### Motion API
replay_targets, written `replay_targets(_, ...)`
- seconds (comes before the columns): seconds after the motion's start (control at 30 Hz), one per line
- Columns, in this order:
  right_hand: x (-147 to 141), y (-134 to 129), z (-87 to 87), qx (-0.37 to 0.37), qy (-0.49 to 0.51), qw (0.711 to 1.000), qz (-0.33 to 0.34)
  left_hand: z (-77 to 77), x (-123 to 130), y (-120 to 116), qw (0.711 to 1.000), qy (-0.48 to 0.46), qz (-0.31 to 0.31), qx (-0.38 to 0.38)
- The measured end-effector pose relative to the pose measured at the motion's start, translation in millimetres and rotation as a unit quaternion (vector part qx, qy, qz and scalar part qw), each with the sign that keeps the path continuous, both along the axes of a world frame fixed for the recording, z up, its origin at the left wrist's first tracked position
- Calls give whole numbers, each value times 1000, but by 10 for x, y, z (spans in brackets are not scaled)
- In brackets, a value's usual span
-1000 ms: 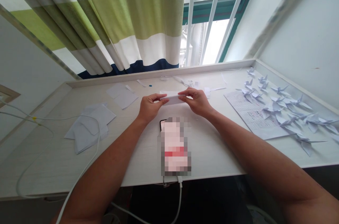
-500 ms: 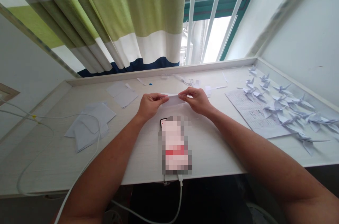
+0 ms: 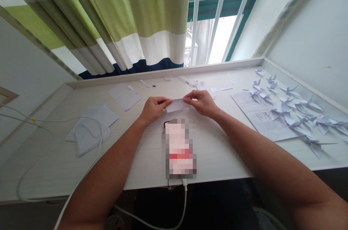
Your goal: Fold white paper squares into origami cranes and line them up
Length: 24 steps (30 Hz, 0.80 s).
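Observation:
Between my two hands, just beyond the phone, is a small folded sheet of white paper. My left hand pinches its left end between thumb and fingers. Its right end is in the closed fingertips of my right hand. The paper's broad face is turned toward me, with a straight upper edge running between the hands. Below it a phone lies on the table, its screen blurred out and a white cable plugged into its near end.
Loose white sheets lie at left, with more paper behind them. Several folded paper cranes stand at right, some on a written sheet. A white cable crosses the left side. Paper scraps lie beyond my hands.
The paper has tilted so that more of its front face shows and its back layer no longer stands out above. Both hands keep their pinch at nearly the same place.

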State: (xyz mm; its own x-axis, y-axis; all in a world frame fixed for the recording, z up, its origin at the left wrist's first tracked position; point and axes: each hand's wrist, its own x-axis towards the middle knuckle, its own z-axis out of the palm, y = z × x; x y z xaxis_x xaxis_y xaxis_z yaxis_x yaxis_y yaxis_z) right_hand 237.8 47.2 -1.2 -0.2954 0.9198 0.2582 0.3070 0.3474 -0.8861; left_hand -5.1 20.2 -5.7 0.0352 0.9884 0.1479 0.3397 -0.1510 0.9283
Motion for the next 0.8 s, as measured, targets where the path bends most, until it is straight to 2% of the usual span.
replay_targets(0.17,19,2,62,36,3,999,-7,54,-1,16,998,22,14,55)
replay_targets(0.23,27,2,81,23,31,999,9,81,1,20,997,7,9,75)
replay_targets(0.37,22,-6,76,-78,113,989,57,109,11,7,996,-81,-30,6)
replay_targets(0.5,16,-1,48,-124,150,978,72,96,35,-14,992,-108,-42,-45)
replay_targets(0.63,34,4,54,-139,135,978,82,89,51,-35,991,-94,-72,-68)
replay_targets(0.8,50,6,67,-110,84,988,68,110,35,-45,990,-81,-89,-76)
